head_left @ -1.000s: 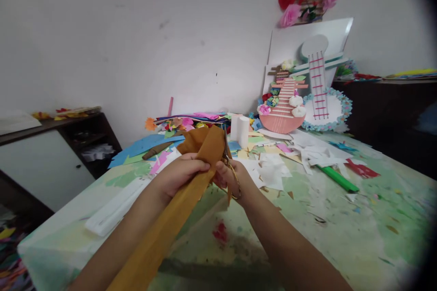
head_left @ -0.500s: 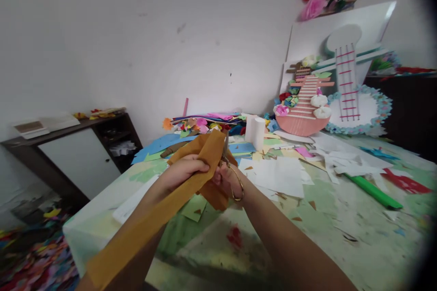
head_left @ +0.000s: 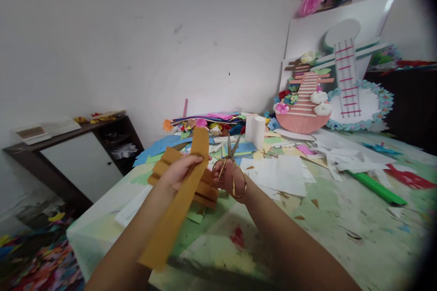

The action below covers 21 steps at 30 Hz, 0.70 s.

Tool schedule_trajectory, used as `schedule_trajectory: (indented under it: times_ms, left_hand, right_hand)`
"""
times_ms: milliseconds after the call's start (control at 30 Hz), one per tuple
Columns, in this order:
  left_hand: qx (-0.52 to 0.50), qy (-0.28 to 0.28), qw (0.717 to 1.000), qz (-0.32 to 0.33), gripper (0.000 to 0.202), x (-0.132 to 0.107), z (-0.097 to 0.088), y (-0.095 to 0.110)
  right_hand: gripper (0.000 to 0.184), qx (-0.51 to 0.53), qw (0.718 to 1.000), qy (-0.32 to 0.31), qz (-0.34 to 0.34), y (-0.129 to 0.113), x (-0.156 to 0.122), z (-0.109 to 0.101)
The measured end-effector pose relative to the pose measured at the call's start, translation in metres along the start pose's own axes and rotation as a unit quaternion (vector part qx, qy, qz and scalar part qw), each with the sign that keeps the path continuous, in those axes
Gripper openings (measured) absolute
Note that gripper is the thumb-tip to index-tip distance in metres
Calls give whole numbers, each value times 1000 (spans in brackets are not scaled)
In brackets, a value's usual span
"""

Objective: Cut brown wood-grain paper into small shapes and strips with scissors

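Note:
A long strip of brown-orange crepe paper (head_left: 177,213) hangs from my left hand (head_left: 180,172), its thumb pressed on the strip and its lower end dangling toward me. Beneath and behind that hand lies a larger folded piece of the same paper (head_left: 206,191); whether the fingers also grip it is hidden. To the right, my right hand (head_left: 229,177) is closed around the gold handles of a pair of scissors (head_left: 233,146). The blades point up and stand apart, clear of the strip.
White paper sheets (head_left: 273,175) and brown scraps lie right of my hands. Farther right are a green roll (head_left: 375,187) and red paper (head_left: 411,177). A white roll (head_left: 258,132), paper flowers and lute-shaped crafts (head_left: 303,120) stand at the back. A low cabinet (head_left: 82,163) is at left.
The scissors have come away from the brown paper to the right, and their open blades now show. My left hand has shifted left, with the strip hanging more steeply.

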<state>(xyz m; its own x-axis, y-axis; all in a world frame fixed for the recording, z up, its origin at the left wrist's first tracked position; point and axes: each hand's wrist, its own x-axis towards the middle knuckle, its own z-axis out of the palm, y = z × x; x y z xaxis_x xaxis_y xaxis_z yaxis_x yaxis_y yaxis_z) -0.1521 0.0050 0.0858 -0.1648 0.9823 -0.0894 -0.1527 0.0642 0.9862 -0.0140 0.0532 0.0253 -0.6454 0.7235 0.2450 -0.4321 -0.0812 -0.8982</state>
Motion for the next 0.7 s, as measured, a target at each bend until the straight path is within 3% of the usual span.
schedule_trajectory:
  times_ms: [167,233,300,367,467,567,700]
  left_hand:
    - [-37,14,998,43,25,12,-2,-13]
    - [-48,10,997,58,25,12,4,-17]
    - [-62,-2,996,59,28,9,14,-22]
    - [-71,-29,996,37,35,5,25,-28]
    - [-80,-77,994,-6,46,0,40,-38]
    - [-98,-113,988,-37,44,-4,54,-48]
    - [-120,-165,977,-68,31,-6,67,-58]
  right_hand:
    - [32,-96,995,-9,10,-19,-15,-3]
    - [34,-254,965,46,48,-30,-21,-10]
    - [37,-427,890,113,111,-39,-27,-23]
    - [41,-599,770,165,145,-44,-35,-42]
    - [40,-651,709,205,178,-45,-51,-69]
    - [35,-676,680,212,192,-40,-66,-83]
    - [24,-681,680,211,172,-35,-75,-79]
